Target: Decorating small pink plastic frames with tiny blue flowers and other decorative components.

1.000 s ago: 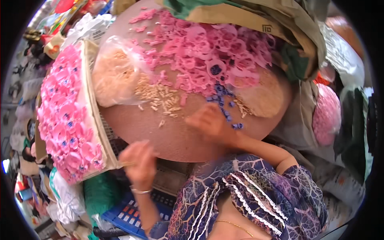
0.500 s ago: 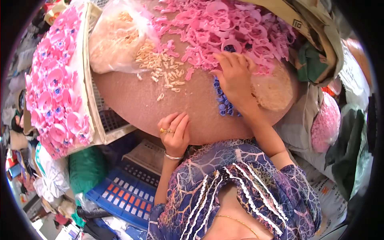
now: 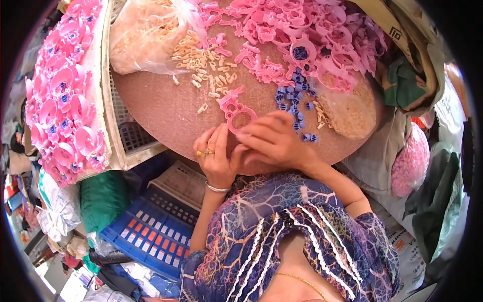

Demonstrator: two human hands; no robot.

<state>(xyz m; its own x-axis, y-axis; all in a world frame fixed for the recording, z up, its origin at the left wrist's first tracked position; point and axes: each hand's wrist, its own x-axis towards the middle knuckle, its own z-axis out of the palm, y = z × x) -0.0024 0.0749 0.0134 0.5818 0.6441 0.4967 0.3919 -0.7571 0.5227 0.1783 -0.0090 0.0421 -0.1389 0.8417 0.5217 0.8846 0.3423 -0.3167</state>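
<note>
Over the near part of the round brown table, a pink plastic part [image 3: 234, 108] with a large ring and smaller shapes at one end is held by my right hand [image 3: 274, 140]. Its fingers are closed at the ring's lower edge. Close beside the ring, my left hand [image 3: 215, 153] is curled with its fingers together, and whatever is in them is hidden. Small blue plastic pieces [image 3: 289, 95] lie beyond my right hand. Small cream-coloured clips [image 3: 216, 80] are scattered beyond my left hand.
A heap of pink plastic parts [image 3: 302, 30] covers the table's far side. A clear bag [image 3: 146, 38] of cream clips stands far left, another bag [image 3: 347, 113] lies right. At left, a white crate [image 3: 114, 100] adjoins finished-looking pink pieces with blue centres [image 3: 63, 95]. A blue slotted crate [image 3: 151, 234] sits below.
My right hand has come back from the pink heap toward my left hand, bringing a pink ring-shaped part. The blue pieces it covered now show. The view has shifted slightly.
</note>
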